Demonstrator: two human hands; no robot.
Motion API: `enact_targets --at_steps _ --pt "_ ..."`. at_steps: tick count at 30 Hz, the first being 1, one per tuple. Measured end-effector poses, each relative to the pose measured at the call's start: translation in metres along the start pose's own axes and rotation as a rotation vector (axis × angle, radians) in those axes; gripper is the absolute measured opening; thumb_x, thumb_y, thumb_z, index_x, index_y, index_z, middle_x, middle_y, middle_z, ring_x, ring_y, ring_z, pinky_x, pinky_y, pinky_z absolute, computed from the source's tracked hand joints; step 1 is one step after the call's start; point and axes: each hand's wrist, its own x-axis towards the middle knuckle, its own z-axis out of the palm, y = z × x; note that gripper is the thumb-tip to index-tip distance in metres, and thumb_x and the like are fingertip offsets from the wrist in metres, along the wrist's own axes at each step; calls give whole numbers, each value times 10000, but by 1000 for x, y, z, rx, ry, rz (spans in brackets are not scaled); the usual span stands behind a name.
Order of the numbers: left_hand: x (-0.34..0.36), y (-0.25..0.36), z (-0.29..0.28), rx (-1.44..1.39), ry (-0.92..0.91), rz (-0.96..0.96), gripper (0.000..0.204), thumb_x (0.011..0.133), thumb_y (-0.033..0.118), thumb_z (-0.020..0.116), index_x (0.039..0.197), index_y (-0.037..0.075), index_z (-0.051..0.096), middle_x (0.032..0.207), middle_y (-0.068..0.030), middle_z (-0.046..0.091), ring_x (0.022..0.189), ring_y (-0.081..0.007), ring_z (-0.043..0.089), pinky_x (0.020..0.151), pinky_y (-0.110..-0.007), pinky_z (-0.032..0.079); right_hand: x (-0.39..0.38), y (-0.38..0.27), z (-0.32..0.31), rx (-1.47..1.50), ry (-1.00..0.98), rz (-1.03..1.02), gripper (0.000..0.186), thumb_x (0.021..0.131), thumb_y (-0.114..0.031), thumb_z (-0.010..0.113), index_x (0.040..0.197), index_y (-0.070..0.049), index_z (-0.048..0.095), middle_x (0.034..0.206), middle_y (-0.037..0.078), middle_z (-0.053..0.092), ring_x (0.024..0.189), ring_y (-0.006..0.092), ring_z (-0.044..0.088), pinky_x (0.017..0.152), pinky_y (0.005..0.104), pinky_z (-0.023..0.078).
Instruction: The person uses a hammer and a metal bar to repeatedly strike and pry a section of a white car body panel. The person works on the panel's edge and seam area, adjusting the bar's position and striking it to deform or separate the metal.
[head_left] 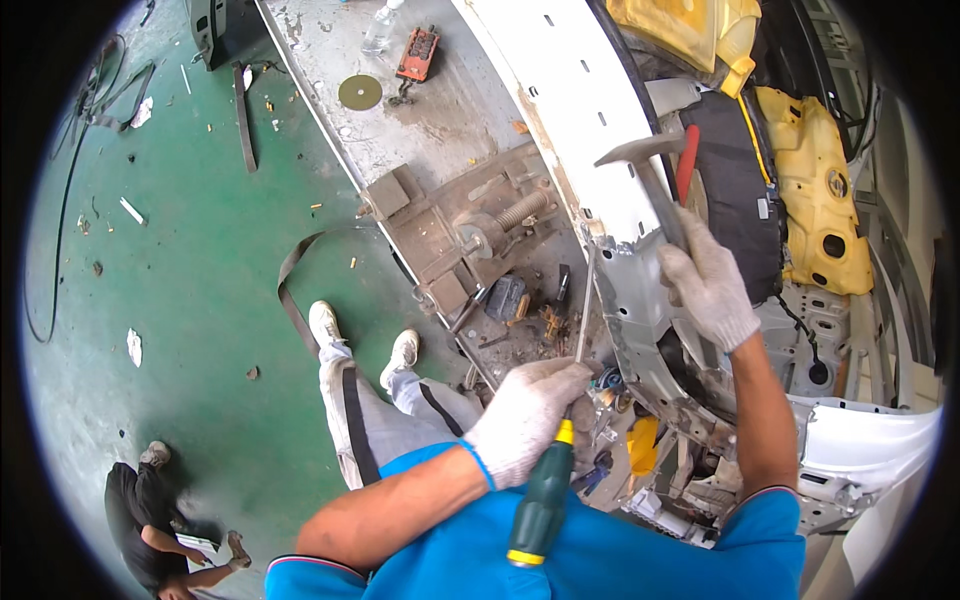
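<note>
My left hand (528, 415), in a whitish work glove, is closed round the upper shank of a large screwdriver (543, 495). Its green and yellow handle hangs toward my blue shirt, while the long metal blade points away from me. The blade's tip is at the edge of a white car body panel (575, 95), close to a scuffed seam; I cannot tell if it touches. My right hand (710, 282), gloved as well, grips a hammer (638, 149) by its handle. The hammer head hangs over the panel, beside a red part (687, 165).
Left of the panel, a metal bench (480, 110) carries a round disc (360, 92), a red tool (417, 55), a clear bottle (381, 28) and a clamp screw (520, 212). Yellow padding (815, 190) lines the car's interior. Someone in black (145, 525) crouches on the green floor, lower left.
</note>
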Motion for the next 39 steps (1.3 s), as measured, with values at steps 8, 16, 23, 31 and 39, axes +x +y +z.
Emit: enact_targets --at_steps 8,16,23,31,39 --pt "5 -3 8 -19 -16 72 267 1102 229 564 1124 -21 654 744 -86 635 548 -203 638 492 -358 534 33 -8 10 -727 -360 -171 703 1046 -172 560 1704 -178 312 1000 286 733 904 471 720 812 561 579" --pt "31 -31 -1 39 -10 197 286 1086 244 574 1012 -31 606 706 -121 613 510 -243 618 467 -386 536 57 -46 26 -921 -516 -181 804 986 -131 575 1723 -212 266 909 272 735 816 475 728 759 561 593" --pt "41 -38 -6 39 -21 232 311 1088 250 567 945 -22 609 722 -119 609 523 -232 599 471 -375 535 46 -75 37 -1018 -694 14 852 975 -100 567 1736 -284 229 862 257 734 789 447 739 754 539 614" --pt "37 -40 -2 -37 -27 214 318 1090 253 573 938 -23 615 714 -117 604 522 -231 605 470 -379 532 71 -121 8 -579 15 -398 764 999 -71 583 1705 -234 339 997 220 749 817 395 761 807 502 643" --pt "23 -34 -5 -63 -18 124 310 1095 250 539 1005 -31 637 709 -113 616 555 -233 618 510 -395 522 38 -88 11 -700 -373 -109 787 965 -85 599 1701 -184 340 1429 306 627 1142 424 732 991 488 610"
